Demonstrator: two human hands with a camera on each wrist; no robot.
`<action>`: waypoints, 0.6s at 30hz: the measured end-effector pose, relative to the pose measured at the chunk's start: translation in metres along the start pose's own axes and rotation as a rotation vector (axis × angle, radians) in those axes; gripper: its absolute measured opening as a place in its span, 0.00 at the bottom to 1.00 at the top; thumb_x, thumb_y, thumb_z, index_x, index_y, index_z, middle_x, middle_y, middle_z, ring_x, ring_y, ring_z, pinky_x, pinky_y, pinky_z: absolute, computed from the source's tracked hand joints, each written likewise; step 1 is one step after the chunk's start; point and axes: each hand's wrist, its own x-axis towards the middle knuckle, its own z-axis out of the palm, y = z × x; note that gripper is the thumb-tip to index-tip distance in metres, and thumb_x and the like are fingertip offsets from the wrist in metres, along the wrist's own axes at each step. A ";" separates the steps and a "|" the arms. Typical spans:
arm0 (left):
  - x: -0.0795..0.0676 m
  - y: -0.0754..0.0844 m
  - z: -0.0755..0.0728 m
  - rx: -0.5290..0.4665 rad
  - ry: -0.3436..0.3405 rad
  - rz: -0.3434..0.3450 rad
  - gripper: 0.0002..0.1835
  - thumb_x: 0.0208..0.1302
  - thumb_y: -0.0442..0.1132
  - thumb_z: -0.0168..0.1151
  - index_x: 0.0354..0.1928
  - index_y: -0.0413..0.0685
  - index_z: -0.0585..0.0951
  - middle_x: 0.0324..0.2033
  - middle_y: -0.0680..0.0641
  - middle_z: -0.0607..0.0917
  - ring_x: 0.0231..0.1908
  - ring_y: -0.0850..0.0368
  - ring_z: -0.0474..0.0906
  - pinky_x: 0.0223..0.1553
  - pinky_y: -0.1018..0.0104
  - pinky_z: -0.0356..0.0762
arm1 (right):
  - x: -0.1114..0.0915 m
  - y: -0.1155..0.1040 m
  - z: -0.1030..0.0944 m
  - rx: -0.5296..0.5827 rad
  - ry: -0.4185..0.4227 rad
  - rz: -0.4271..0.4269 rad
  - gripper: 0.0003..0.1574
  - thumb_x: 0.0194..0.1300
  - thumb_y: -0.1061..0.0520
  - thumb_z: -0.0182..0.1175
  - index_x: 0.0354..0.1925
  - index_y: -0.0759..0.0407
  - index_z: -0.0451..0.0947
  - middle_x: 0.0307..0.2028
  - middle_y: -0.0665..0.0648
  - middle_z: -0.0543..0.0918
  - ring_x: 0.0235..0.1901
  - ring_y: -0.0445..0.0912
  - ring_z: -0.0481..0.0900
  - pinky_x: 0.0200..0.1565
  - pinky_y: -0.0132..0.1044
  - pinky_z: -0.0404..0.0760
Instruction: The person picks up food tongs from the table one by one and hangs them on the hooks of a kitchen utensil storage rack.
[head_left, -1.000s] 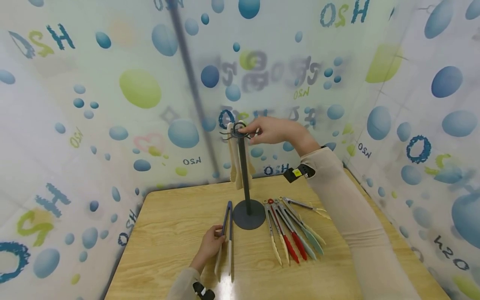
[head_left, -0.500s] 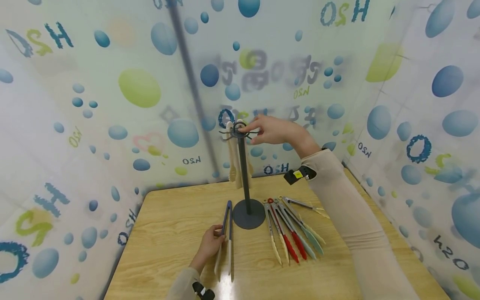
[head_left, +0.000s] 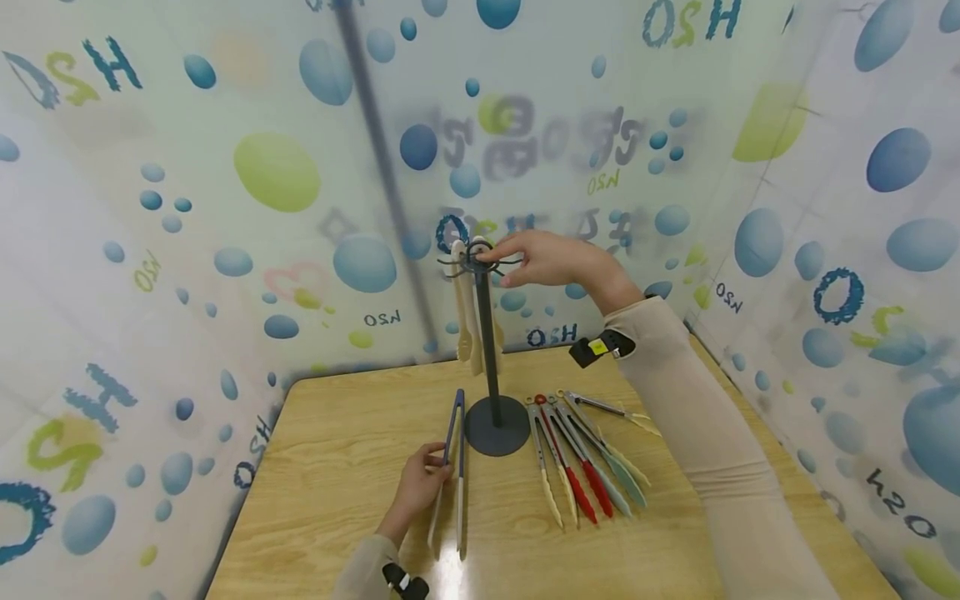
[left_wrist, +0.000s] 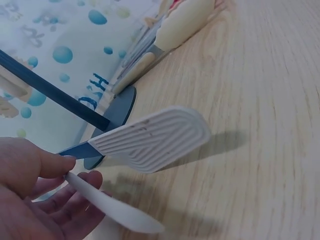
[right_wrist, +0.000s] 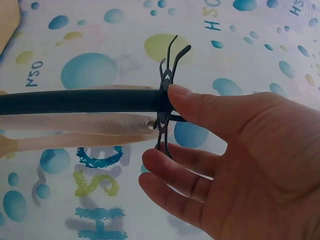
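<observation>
My left hand (head_left: pixel 417 487) grips one arm of a pair of tongs (head_left: pixel 461 467) with a blue upper part and pale ends, low over the table left of the stand. In the left wrist view, the thumb and fingers pinch that arm, and one ridged white tong head (left_wrist: pixel 155 137) points away from the hand. My right hand (head_left: pixel 558 258) holds the top of a dark utensil stand (head_left: pixel 488 333), thumb at the hub and fingers curled by the wire hooks (right_wrist: pixel 165 75). Pale utensils (head_left: pixel 465 325) hang from hooks on the far side, partly hidden by the pole.
Several tongs (head_left: pixel 573 454) with red, mint and cream tips lie fanned out right of the stand's round base (head_left: pixel 497 427). Another, smaller pair of tongs (head_left: pixel 600 406) lies behind them at an angle. Patterned walls (head_left: pixel 285 250) close in the wooden table (head_left: pixel 337 433) at the back and sides.
The hanging pale utensils have shifted slightly. Both hands keep nearly the same places, on the tongs and at the stand's top; the head view has tilted a little.
</observation>
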 end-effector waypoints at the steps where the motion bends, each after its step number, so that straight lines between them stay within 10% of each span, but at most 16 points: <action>1: 0.000 0.001 0.000 0.000 0.003 0.002 0.23 0.61 0.24 0.62 0.59 0.28 0.74 0.37 0.30 0.83 0.27 0.47 0.84 0.29 0.60 0.85 | 0.000 0.000 0.000 -0.004 0.002 -0.004 0.35 0.72 0.56 0.58 0.74 0.51 0.62 0.75 0.58 0.61 0.74 0.55 0.61 0.66 0.51 0.72; 18: 0.003 0.030 -0.016 -0.030 0.048 0.043 0.24 0.64 0.23 0.59 0.63 0.34 0.73 0.43 0.27 0.83 0.33 0.33 0.85 0.34 0.57 0.86 | -0.002 0.003 -0.001 -0.031 0.034 -0.001 0.35 0.71 0.48 0.60 0.72 0.47 0.65 0.73 0.57 0.63 0.74 0.55 0.59 0.70 0.56 0.64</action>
